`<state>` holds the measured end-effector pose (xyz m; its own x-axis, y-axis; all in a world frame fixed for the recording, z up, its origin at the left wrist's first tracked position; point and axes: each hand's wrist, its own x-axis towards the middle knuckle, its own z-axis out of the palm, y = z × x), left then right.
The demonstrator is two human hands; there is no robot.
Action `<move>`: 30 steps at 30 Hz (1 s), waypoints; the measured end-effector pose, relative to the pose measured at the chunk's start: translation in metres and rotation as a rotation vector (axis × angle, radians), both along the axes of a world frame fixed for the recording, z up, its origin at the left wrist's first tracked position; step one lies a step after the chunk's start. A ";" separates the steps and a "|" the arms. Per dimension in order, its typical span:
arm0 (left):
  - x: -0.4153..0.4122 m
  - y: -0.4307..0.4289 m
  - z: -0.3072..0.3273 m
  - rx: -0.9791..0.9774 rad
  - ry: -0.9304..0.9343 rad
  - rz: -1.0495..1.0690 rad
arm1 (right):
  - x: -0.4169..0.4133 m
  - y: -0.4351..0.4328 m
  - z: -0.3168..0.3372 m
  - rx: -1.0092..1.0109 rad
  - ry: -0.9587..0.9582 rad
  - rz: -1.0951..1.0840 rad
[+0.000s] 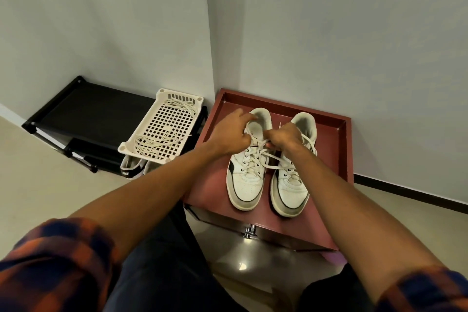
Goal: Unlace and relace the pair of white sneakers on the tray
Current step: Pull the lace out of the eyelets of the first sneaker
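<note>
Two white sneakers with black trim stand side by side on a dark red tray (331, 139), toes toward me. Both of my hands are over the tongue of the left sneaker (247, 175). My left hand (231, 133) pinches the lace near the top eyelets. My right hand (285, 137) grips the other lace end (272, 159), which trails across toward the right sneaker (291, 185). The left sneaker is laced through its lower eyelets. The right sneaker's upper eyelets are hidden behind my right hand.
A white perforated basket (164, 126) holding loose white laces sits on a black shoe rack (83, 111) at the left. A dark shoe (131, 167) lies beneath the basket. The tray stands in the wall corner on a red cabinet with a chrome handle (249, 232).
</note>
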<state>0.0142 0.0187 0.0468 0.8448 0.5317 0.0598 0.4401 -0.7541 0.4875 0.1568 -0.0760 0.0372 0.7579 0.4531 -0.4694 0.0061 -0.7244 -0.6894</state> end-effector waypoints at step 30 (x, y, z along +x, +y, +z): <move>-0.050 0.023 -0.026 -0.503 -0.165 0.452 | 0.004 -0.001 -0.002 0.093 0.104 -0.090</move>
